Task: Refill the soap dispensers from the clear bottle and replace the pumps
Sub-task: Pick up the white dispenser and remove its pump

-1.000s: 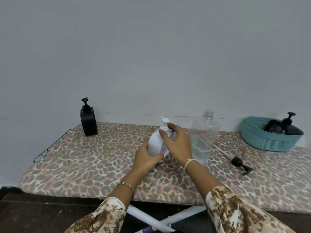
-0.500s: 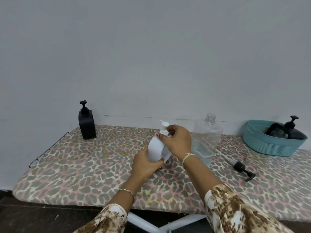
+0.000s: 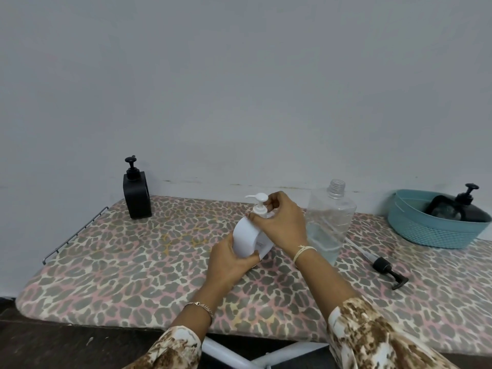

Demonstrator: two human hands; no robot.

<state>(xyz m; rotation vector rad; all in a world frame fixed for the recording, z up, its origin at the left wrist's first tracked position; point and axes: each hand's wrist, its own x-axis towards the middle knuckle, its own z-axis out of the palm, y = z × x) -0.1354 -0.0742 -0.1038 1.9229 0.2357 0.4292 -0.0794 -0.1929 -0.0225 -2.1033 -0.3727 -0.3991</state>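
The left hand (image 3: 230, 262) gripped the lower body of the white dispenser (image 3: 247, 239), fingers and thumb curled round it from below. The right hand (image 3: 283, 226) came over the top, its fingertips pinching the white pump (image 3: 258, 206) at the collar, with the nozzle pointing left. The dispenser sat near the middle of the table (image 3: 133, 262), which wore a leopard-print cover. Whether its base touched the cover could not be told, since the hands hid it.

Just to the right, behind the right wrist, the clear bottle (image 3: 331, 222) stood upright with its threaded neck uncapped and clear liquid in its lower part. A loose black pump (image 3: 383, 267) with its long tube lay on the cover further right, near the bottle but apart from it. At the far right a teal basket (image 3: 431, 233) held a black dispenser lying on its side (image 3: 471, 209), pump fitted. At the far left another black dispenser (image 3: 137, 194) stood upright against the wall, pump on.

A chain bracelet (image 3: 202, 306) circled the left wrist and a pale thread (image 3: 302, 251) the right.
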